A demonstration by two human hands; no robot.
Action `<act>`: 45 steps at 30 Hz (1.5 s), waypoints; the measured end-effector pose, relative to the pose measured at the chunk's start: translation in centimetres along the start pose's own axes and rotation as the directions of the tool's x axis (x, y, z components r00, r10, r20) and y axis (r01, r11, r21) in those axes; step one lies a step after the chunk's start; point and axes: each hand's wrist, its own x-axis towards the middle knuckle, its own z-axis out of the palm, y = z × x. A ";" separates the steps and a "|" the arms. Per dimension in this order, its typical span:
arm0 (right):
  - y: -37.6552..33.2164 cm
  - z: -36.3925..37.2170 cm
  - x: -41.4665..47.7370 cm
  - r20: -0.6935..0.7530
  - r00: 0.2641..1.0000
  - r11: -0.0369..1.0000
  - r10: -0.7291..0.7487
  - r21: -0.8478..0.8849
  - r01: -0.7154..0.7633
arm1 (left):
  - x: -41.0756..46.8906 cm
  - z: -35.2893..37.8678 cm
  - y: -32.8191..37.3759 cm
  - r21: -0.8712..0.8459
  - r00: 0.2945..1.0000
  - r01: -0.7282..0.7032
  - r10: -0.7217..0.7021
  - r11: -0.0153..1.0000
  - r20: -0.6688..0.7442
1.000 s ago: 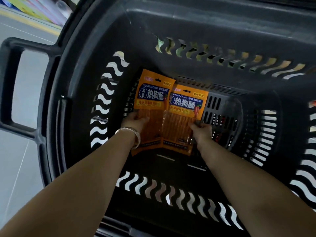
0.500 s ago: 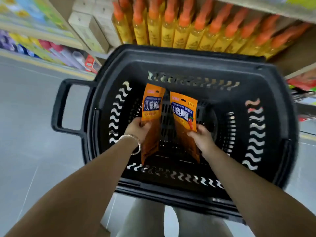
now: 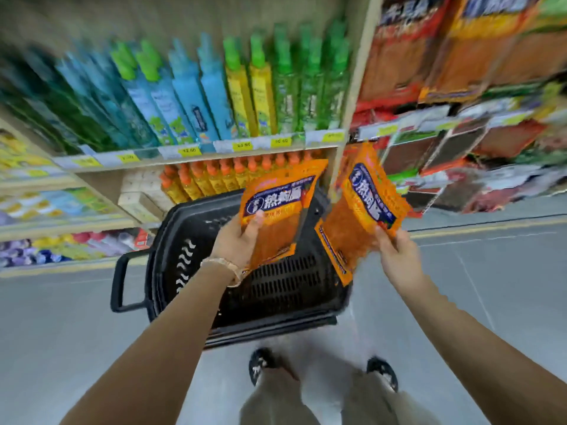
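Note:
My left hand (image 3: 237,240) grips an orange snack packet (image 3: 277,210) with a blue label, held above the black shopping basket (image 3: 171,250). My right hand (image 3: 395,253) pinches a second orange packet (image 3: 362,216) of the same kind by its right edge, tilted, over the basket's right rim. A bracelet circles my left wrist. The basket stands on the grey floor, and what I see of its bottom holds nothing. The picture is blurred by motion.
Shelves of tall blue, green and yellow bottles (image 3: 214,96) rise ahead, with orange-capped bottles (image 3: 214,176) below. Packets of snacks (image 3: 460,87) hang on the right. The basket handle (image 3: 118,283) juts left. My two shoes (image 3: 260,363) stand behind the basket on the floor.
Both hands have lifted the two orange packets up out of the basket to above its rim. The camera has risen and tilted up towards the shelves.

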 end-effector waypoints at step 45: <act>-39.7 -31.4 36.2 -0.256 0.894 0.807 -0.369 0.389 0.444 | 17.0 7.0 50.9 -0.495 0.865 -0.489 0.325 0.718 -0.383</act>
